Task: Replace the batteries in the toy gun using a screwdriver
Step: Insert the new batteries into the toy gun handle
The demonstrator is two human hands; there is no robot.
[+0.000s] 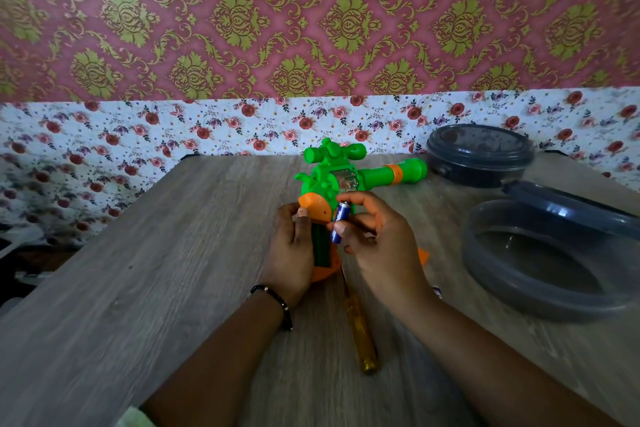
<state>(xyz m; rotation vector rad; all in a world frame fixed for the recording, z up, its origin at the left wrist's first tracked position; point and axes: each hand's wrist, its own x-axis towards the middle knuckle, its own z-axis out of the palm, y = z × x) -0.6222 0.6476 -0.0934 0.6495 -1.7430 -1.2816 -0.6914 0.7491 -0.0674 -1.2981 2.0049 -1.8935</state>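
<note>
A grey wood-grain tabletop [138, 288] meets flowered wallpaper [104, 135]. At its middle the left hand [292, 253] grips the toy gun [329, 177]; the right hand [377, 239] pinches a battery [339, 222] beside it; the screwdriver [362, 333] lies just nearer

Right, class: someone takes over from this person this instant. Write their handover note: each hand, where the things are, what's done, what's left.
Left hand: gripping the toy gun by its handle, propped on the table.
Right hand: pinching a blue battery beside the handle.
Screwdriver: lying on the table between the forearms, untouched.
Grey tub and second tub: at right.
Done: the handle looks opened.
Left: seat the battery, close and screw the cover. Whether the battery is new cannot be told.
</note>
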